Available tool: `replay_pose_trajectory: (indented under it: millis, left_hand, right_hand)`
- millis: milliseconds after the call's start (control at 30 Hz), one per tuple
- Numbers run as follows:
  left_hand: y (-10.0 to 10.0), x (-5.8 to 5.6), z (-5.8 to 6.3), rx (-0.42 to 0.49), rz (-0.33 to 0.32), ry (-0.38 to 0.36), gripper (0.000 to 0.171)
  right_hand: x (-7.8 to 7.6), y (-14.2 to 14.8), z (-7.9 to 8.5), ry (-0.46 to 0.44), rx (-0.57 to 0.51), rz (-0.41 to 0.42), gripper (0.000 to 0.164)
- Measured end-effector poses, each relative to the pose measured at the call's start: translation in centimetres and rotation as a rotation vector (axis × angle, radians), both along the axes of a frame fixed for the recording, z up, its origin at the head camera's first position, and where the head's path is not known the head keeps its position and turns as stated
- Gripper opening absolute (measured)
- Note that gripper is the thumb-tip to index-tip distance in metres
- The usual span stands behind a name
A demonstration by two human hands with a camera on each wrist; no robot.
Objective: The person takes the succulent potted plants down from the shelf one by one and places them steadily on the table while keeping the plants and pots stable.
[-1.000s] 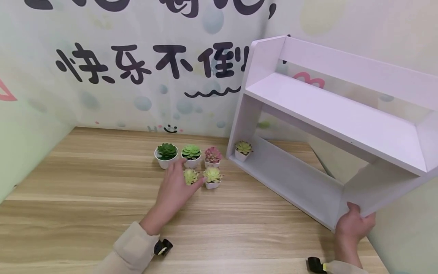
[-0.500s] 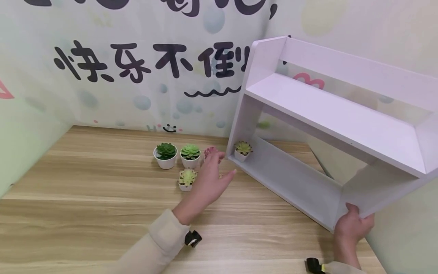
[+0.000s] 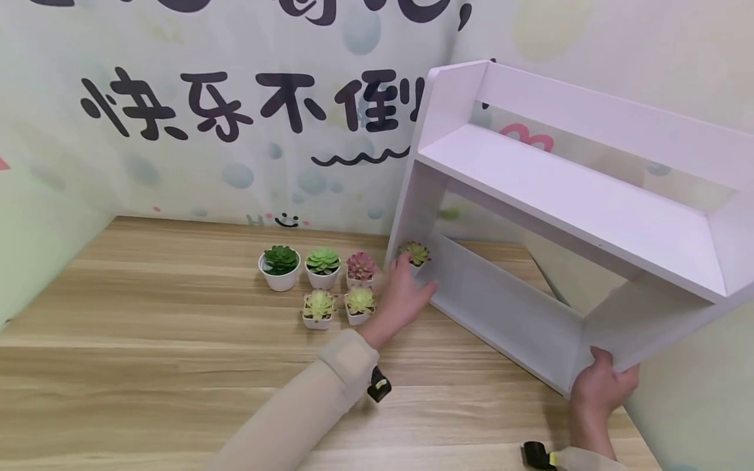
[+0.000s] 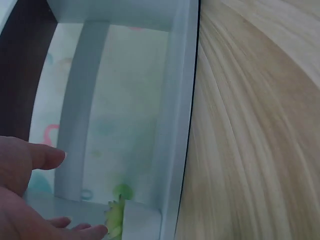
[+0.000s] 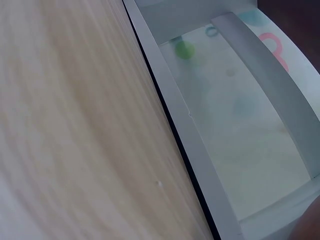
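Observation:
My left hand point(image 3: 403, 294) is at the left end of the white shelf unit point(image 3: 565, 186), in front of a yellow-green succulent point(image 3: 417, 252) in a white pot point(image 4: 141, 221) on the lower board. In the left wrist view the thumb stands apart from the fingers point(image 4: 90, 232), whose tips are beside the plant's leaves; whether they touch cannot be told. Nothing lies between thumb and fingers. My right hand point(image 3: 602, 389) grips the lower front edge of the unit's right side panel, its thumb on the inner face. The right wrist view shows only a bit of that hand point(image 5: 307, 222).
On the wooden table point(image 3: 177, 366), left of the unit, are a dark green succulent point(image 3: 280, 265), a bright green one point(image 3: 322, 267), a pink one point(image 3: 360, 267) and two pale yellow-green ones, left point(image 3: 318, 309) and right point(image 3: 360, 305). A printed wall hanging point(image 3: 194, 176) is behind.
My left hand has moved right, from above the loose potted succulents to the one inside the shelf unit. The right hand stays on the side panel.

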State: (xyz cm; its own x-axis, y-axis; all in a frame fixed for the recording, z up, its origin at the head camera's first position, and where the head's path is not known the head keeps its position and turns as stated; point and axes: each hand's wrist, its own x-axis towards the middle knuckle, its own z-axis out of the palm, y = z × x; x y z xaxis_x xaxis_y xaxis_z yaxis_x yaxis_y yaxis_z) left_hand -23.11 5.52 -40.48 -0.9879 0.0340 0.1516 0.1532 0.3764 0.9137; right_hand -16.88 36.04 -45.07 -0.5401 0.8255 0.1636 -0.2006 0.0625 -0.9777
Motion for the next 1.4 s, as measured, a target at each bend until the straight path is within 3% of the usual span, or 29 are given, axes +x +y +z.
replay_pose_trajectory:
  millis: [333, 567, 933, 1133, 1400]
  left_hand:
    - [1.6, -2.7, -2.3, -0.004, 0.132, -0.076, 0.084]
    - [2.0, -3.5, -3.7, -0.065, 0.182, -0.017, 0.085]
    - [3.4, -4.7, -6.1, 0.053, 0.242, -0.028, 0.087]
    - [3.9, -5.2, -6.5, 0.104, 0.293, -0.004, 0.083]
    - [4.5, -6.0, -6.4, 0.061, 0.380, 0.055, 0.067]
  right_hand:
    - [0.0, -0.3, -0.2, -0.033, 0.016, 0.018, 0.039]
    - [0.2, 0.1, -0.2, -0.075, 0.021, 0.017, 0.043]
    - [0.7, 0.0, -0.3, -0.097, 0.028, 0.016, 0.042]
    - [0.4, 0.0, -0.4, -0.090, 0.055, 0.004, 0.032]
    - [0.5, 0.2, -0.2, -0.101, 0.065, -0.010, 0.030]
